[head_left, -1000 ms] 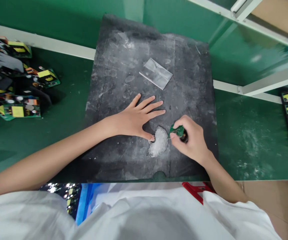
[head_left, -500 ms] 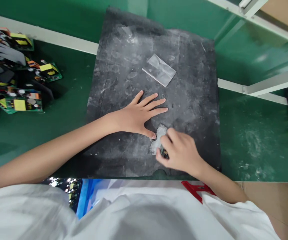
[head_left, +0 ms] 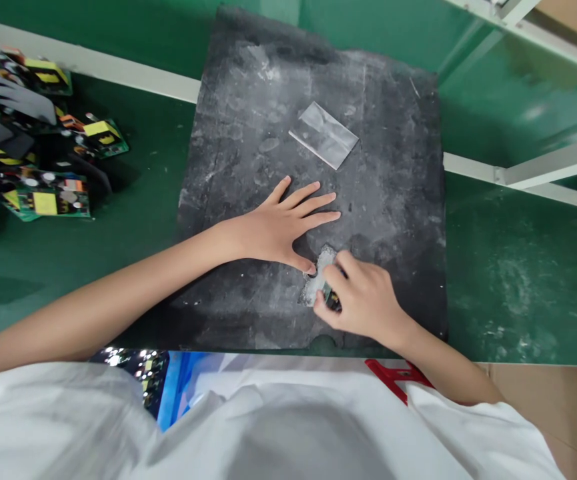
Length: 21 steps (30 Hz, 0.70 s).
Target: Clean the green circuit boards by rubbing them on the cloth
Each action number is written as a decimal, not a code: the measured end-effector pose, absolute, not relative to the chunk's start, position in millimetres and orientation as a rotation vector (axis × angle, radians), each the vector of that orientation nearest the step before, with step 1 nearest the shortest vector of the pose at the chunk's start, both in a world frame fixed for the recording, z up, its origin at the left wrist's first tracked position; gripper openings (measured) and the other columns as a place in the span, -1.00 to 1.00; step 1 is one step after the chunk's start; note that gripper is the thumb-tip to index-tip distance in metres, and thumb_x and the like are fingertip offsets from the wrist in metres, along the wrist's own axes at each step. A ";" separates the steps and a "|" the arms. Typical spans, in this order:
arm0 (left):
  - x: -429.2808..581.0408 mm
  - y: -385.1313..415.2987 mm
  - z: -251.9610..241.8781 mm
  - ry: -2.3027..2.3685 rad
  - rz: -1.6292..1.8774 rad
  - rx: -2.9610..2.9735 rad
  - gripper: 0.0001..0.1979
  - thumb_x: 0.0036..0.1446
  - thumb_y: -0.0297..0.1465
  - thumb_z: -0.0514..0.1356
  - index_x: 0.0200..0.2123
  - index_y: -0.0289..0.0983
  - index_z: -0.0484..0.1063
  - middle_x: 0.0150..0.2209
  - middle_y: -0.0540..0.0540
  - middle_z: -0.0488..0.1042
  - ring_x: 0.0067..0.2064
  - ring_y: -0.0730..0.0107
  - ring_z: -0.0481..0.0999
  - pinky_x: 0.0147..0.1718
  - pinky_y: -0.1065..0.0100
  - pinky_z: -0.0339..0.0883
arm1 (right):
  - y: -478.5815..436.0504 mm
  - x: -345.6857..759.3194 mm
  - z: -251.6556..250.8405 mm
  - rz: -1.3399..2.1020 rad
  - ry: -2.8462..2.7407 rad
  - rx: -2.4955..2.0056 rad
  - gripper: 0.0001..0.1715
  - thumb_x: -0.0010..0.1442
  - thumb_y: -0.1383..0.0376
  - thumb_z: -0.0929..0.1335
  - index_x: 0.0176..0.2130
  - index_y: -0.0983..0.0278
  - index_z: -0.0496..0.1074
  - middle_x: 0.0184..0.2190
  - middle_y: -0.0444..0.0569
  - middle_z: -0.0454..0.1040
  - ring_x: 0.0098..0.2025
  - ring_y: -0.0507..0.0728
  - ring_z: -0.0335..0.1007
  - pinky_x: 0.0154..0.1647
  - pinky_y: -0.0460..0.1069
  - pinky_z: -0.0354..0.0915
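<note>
Circuit board (head_left: pixel 329 296) | clamped in right hand (head_left: pixel 364 301) fingertips, mostly hidden; down on white paste patch (head_left: pixel 320 268) near front of black mat (head_left: pixel 248 133) | left hand (head_left: pixel 273 230) flat; fingers spread; thumb touching patch

Left forearm (head_left: pixel 118 303): bare, stretched from the lower left diagonally toward the middle.
Left hand (head_left: pixel 275 230): flat, palm down, fingers straight and spread, thumb angled out toward the other hand.
Right forearm (head_left: pixel 443 367): bare, reaching from the lower right, less of it in view.
Right hand (head_left: pixel 363 303): back up, fingers curled tight in a pinch, fingertips just beside the left thumb's tip.
</note>
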<state>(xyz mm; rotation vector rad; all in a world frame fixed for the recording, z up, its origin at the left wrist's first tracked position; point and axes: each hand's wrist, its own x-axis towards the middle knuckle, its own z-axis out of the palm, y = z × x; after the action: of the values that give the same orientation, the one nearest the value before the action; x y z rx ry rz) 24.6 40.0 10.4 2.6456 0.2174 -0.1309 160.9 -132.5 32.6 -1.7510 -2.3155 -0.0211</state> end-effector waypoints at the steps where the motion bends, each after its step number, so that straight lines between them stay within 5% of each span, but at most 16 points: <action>1: 24.6 39.9 10.5 0.218 -0.129 2.643 -0.09 0.01 0.16 0.07 0.32 -0.06 -0.21 0.37 0.00 -0.33 0.37 -0.02 -0.40 0.23 -0.18 -0.58 | -132.3 161.0 32.7 -0.038 -2.295 -1.780 -0.84 0.11 0.26 0.24 -0.35 0.29 0.35 -0.43 -0.07 0.19 -0.53 0.05 0.09 -0.57 -0.05 -0.04; 21: 23.7 40.8 8.8 0.196 -0.088 2.636 -0.07 0.00 0.18 0.06 0.32 -0.08 -0.19 0.37 -0.04 -0.30 0.36 -0.07 -0.37 0.23 -0.22 -0.56 | -133.6 157.1 32.8 -0.034 -2.317 -1.753 -0.86 0.11 0.26 0.23 -0.38 0.28 0.32 -0.44 -0.06 0.20 -0.52 0.07 0.10 -0.55 -0.04 -0.02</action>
<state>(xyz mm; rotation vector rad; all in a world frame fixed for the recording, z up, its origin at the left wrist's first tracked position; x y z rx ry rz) 23.7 40.8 8.8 2.6358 0.1961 -0.0878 157.1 -133.6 32.8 -1.7533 -2.3172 -0.0343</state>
